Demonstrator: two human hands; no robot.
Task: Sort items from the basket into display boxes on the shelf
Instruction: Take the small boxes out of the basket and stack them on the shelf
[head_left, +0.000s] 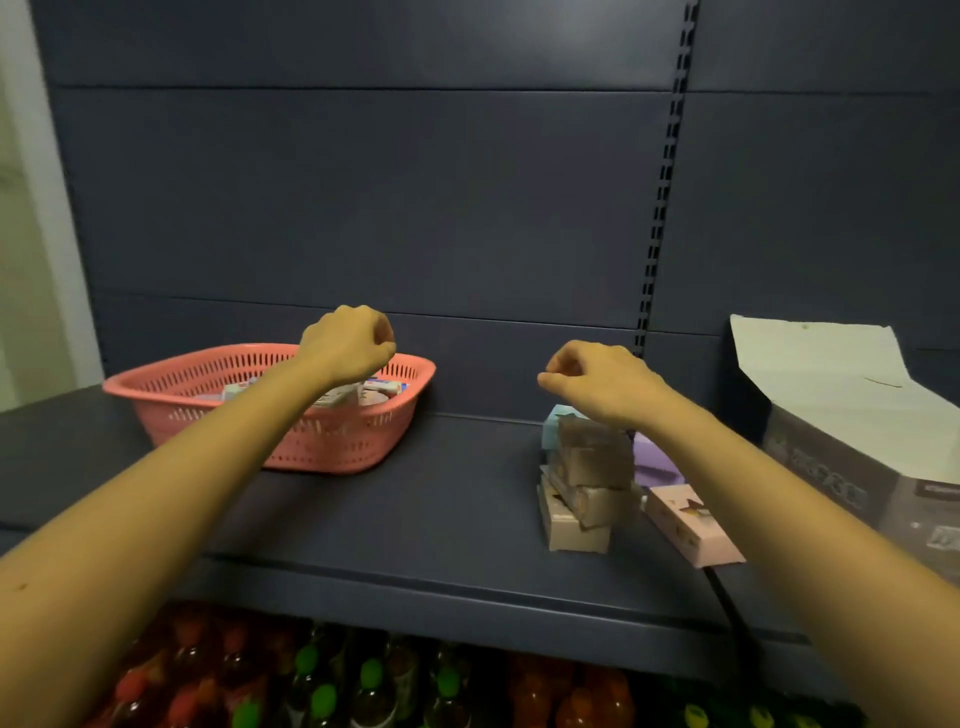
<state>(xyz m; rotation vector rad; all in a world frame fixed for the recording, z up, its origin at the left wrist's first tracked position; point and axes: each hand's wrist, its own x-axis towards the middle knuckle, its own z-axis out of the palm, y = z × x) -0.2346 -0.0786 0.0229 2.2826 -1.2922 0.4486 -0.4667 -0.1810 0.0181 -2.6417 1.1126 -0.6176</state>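
One wide-angle camera, worn on the head, looked forward and down along both forearms, close behind the left hand (347, 340) and right hand (597, 379), facing the dark blue metal shelf (441, 493) beyond them.

grey box (852, 467) cut off right, bottles (363, 691) blurred

Salmon-pink slotted plastic basket (332, 436) is set upright on the dark blue-grey shelf (441, 499), left of centre and near the back panel. Small packaged items (366, 392) are seen lying jumbled inside it; their labels cannot be read. Well apart to the right, small beige cartons (587, 483) are stacked unevenly, with a pale blue box (553, 428) at the stack's rear. A purple box (652, 467) and a flat-lying pink carton (685, 525) are placed just beside the stack. A grey display box (852, 467), its white flap raised, is stood at far right.
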